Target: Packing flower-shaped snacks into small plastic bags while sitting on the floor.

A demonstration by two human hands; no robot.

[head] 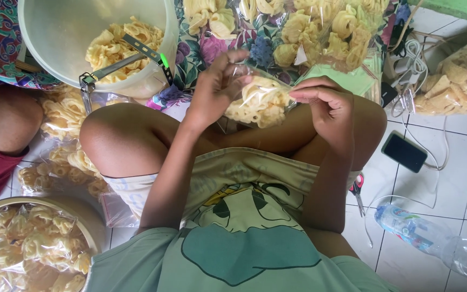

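White glossy floor tiles (463, 178) below; left hand (217, 86) and right hand (328, 105) pinch a crinkly clear bag (258, 100) of curly crackers, bucket (55, 32) at ten o'clock.

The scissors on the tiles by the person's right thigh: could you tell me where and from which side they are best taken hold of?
Probably by the red handle loops of the scissors, coming from above. The loops lie next to the thigh, partly tucked beside it, while the blades point away along the white floor tile, so the handles give the safer, fuller grip. Nothing lies on top of them.
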